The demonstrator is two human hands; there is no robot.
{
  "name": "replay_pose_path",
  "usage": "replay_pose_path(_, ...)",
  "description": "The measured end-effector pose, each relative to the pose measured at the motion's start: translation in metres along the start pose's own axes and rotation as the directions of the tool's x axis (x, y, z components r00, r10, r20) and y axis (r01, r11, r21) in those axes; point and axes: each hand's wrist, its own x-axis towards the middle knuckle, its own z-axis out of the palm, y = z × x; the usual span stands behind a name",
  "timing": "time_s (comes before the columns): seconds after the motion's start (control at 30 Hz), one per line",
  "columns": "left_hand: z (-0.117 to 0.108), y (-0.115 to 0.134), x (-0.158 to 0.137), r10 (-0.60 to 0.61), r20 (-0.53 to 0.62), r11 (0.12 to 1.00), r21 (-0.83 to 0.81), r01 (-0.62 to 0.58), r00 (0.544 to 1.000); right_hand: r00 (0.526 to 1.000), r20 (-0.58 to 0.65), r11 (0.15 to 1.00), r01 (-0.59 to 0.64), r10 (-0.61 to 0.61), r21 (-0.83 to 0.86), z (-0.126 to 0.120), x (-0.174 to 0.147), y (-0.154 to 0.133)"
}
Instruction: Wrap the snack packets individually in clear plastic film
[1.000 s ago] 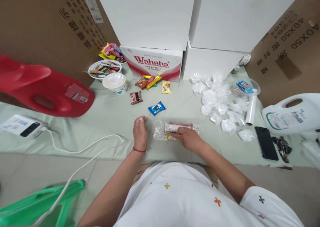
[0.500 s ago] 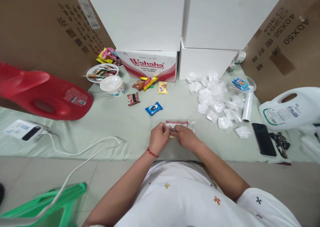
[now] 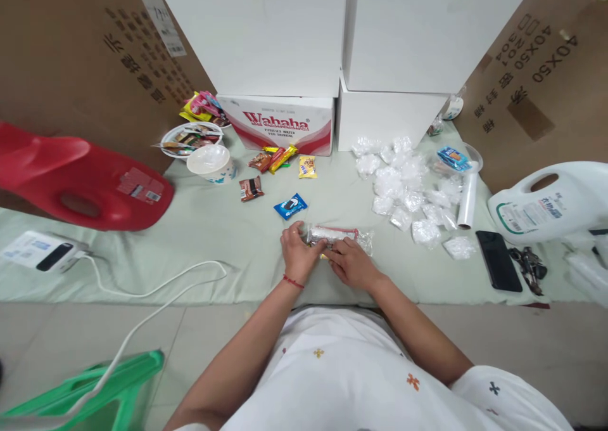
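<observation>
Below the bench's near edge lies a gray tiled floor (image 3: 218, 342); at the left stands a green plastic frame (image 3: 142, 371), crossed by a white cable (image 3: 137, 320). A pale green cloth covers the bench (image 3: 242, 241). The wearer's left hand (image 3: 299, 253) is curved around the left end of a film-wrapped packet (image 3: 335, 233), thumb and forefinger apart. The right hand (image 3: 351, 263) has its fingers together and bent, tips at the packet's near edge. Whether either hand grips firmly cannot be told. The packet lies lengthwise on the bench, just beyond both hands, with a red strip along its far side.

At the right edge of the bench, a black phone (image 3: 498, 260) lies beside keys (image 3: 529, 269). Further out, a blue packet (image 3: 291, 206) lies beyond the left hand; to the right, clear film-wrapped bundles (image 3: 399, 187) are grouped near a white roll (image 3: 468, 199).

A white jug (image 3: 551, 199) on the right carries a label in Chinese characters. At the rear, a carton (image 3: 280, 120) reads "Wahaha" in red, with "PURIFIED WATER FOR DRINKING" below. The brown cardboard (image 3: 570, 101) at right shows "40X50", "201" and "304"; the cardboard panel (image 3: 47, 57) at left bears Chinese print and a white label.
</observation>
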Motion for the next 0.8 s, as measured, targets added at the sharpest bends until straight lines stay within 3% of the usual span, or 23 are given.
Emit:
replay_pose_path(0.13, 0.006, -0.006, 0.001, 0.016, 0.104, 0.995, 0.098, -0.026, 0.994, 0.999, -0.038, 0.994, 0.026, -0.023, 0.104, 0.001, -0.001, 0.000)
replay_pose_path(0.23, 0.004, 0.000, -0.002, 0.000, 0.132, 0.998, 0.055, -0.007, 0.991, 0.996, -0.082, 0.958, 0.046, -0.024, 0.282, -0.015, -0.006, 0.002)
replay_pose_path(0.3, 0.003, 0.007, -0.005, -0.008, 0.161, 0.997, -0.070, 0.020, 0.987, 0.977, -0.182, 0.939, -0.039, 0.107, 0.343, -0.033, -0.012, 0.011)
replay_pose_path(0.4, 0.001, 0.015, -0.010, -0.018, 0.234, 0.967, -0.242, 0.077, 0.972, 0.890, -0.274, 0.917, -0.292, 0.364, 0.270, -0.055, -0.017, 0.035)
replay_pose_path(0.5, 0.000, 0.017, -0.013, -0.013, 0.244, 0.945, -0.315, 0.092, 0.970, 0.901, -0.047, 0.890, -0.417, 0.432, 0.186, -0.059, -0.017, 0.059)
replay_pose_path(0.57, -0.001, 0.016, -0.014, 0.016, 0.227, 0.931, -0.360, 0.068, 0.974, 0.881, 0.097, 0.866, -0.473, 0.464, 0.159, -0.054, -0.017, 0.065)
replay_pose_path(0.63, -0.002, 0.015, -0.015, 0.073, 0.174, 0.921, -0.389, 0.001, 0.982, 0.836, 0.101, 0.818, -0.548, 0.539, 0.175, -0.047, -0.017, 0.061)
replay_pose_path(0.7, -0.002, 0.017, -0.018, 0.183, 0.073, 0.915, -0.378, -0.143, 0.980, 0.788, -0.001, 0.761, -0.595, 0.616, 0.258, -0.040, -0.016, 0.050)
replay_pose_path(0.8, 0.000, 0.027, -0.029, 0.414, -0.043, 0.879, -0.240, -0.412, 0.909, 0.715, -0.121, 0.669, -0.561, 0.688, 0.487, -0.031, -0.012, 0.029)
